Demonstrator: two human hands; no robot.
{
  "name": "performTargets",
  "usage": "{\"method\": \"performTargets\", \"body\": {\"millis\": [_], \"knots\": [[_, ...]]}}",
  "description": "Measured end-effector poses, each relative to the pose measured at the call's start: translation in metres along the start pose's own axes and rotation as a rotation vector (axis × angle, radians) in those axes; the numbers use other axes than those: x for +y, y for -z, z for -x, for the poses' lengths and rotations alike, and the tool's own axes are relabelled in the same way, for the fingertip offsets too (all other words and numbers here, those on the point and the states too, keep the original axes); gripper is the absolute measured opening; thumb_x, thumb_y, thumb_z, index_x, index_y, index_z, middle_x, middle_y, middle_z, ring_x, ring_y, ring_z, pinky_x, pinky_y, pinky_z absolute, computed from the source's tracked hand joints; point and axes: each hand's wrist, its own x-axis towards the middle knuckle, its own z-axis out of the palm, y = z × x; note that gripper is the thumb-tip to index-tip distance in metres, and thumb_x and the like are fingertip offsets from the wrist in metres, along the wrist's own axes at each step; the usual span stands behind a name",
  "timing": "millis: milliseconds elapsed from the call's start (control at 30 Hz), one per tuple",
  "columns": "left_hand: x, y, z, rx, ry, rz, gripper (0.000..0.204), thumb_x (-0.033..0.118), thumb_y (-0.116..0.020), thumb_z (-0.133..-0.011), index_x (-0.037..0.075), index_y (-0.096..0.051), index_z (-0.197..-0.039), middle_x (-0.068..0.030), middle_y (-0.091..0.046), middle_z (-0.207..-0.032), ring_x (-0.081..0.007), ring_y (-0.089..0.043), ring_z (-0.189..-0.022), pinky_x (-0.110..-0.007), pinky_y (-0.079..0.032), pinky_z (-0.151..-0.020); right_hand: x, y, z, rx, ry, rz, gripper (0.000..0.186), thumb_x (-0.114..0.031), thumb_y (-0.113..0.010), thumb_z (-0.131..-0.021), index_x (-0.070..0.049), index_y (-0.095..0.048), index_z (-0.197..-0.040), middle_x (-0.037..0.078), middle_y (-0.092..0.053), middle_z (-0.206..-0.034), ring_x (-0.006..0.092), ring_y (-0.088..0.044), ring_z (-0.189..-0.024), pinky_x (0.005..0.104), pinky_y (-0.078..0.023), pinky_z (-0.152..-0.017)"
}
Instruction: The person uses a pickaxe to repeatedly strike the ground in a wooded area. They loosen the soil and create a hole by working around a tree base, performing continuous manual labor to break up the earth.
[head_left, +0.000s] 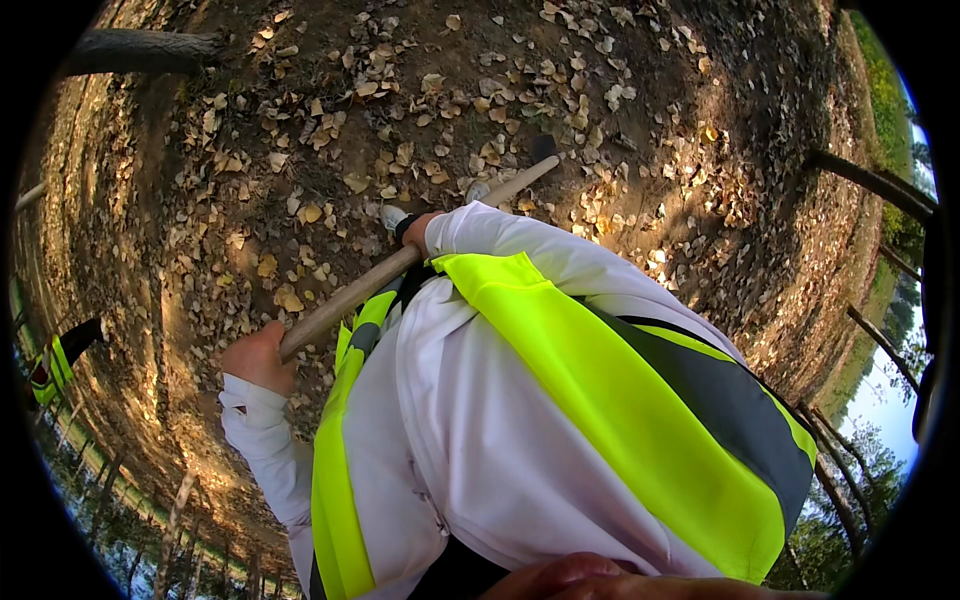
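A long-handled tool with a pale wooden handle [350, 298] runs slantwise across the front of my body. My left hand [260, 357] is closed around its lower-left end. Further up, my right hand [418, 232] grips the handle's middle, partly covered by my white sleeve. Beyond it the handle comes out past my right forearm, and a small dark head [543, 148] shows by its far end, close to the ground. The head's exact kind is too small to make out. Parts of my light shoes [394, 217] appear just beyond the handle.
Dry yellow leaves [440, 90] cover brown soil all around. A tree trunk [140, 50] stands at the upper left, with another dark trunk [875, 185] on the right. A person in a yellow-green vest [60, 365] is at the far left.
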Motion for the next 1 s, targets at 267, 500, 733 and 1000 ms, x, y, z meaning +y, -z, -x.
{"method": "performTargets", "body": {"millis": [267, 500, 733, 1000], "knots": [[0.034, -0.074, -0.051, -0.197, -0.037, 0.161, 0.019, 0.012, -0.056, -0.058, 0.006, -0.043, -0.071, -0.0156, -0.051, -0.062, -0.0315, -0.051, -0.062, -0.039, -0.039, -0.053, 0.074, 0.007, 0.038, -0.224, -0.216, 0.227, 0.040, -0.023, -0.059, -0.056, -0.020, -0.052, -0.095, 0.005, -0.053, -0.093, 0.0241, -0.048, -0.090, 0.0378, -0.035, -0.078], [0.023, -0.057, -0.032, -0.161, 0.060, 0.193, 0.018, 0.009, -0.053, -0.060, 0.006, -0.043, -0.075, -0.0159, -0.051, -0.063, -0.0332, -0.050, -0.061, -0.041, -0.038, -0.054, 0.038, 0.025, 0.027, -0.085, -0.220, 0.189, 0.041, -0.022, -0.055, -0.061, -0.022, -0.048, -0.101, 0.003, -0.049, -0.101, 0.0224, -0.045, -0.096, 0.0406, -0.033, -0.080], [-0.010, -0.018, 0.019, 0.034, 0.059, -0.038, 0.021, 0.006, -0.059, -0.053, 0.006, -0.043, -0.067, -0.0137, -0.048, -0.053, -0.0316, -0.049, -0.053, -0.038, -0.038, -0.046, -0.015, 0.008, -0.007, 0.026, 0.040, 0.089, 0.039, -0.027, -0.061, -0.053, -0.020, -0.051, -0.090, 0.005, -0.054, -0.083, 0.0235, -0.051, -0.082, 0.0357, -0.039, -0.071], [0.007, -0.041, -0.015, 0.048, -0.024, 0.080, 0.018, 0.010, -0.058, -0.055, 0.006, -0.044, -0.065, -0.0138, -0.049, -0.055, -0.0306, -0.050, -0.054, -0.038, -0.039, -0.047, 0.030, 0.011, 0.008, -0.025, -0.091, 0.148, 0.042, -0.027, -0.064, -0.048, -0.017, -0.052, -0.087, 0.007, -0.054, -0.081, 0.0255, -0.051, -0.081, 0.0356, -0.039, -0.071]]}}
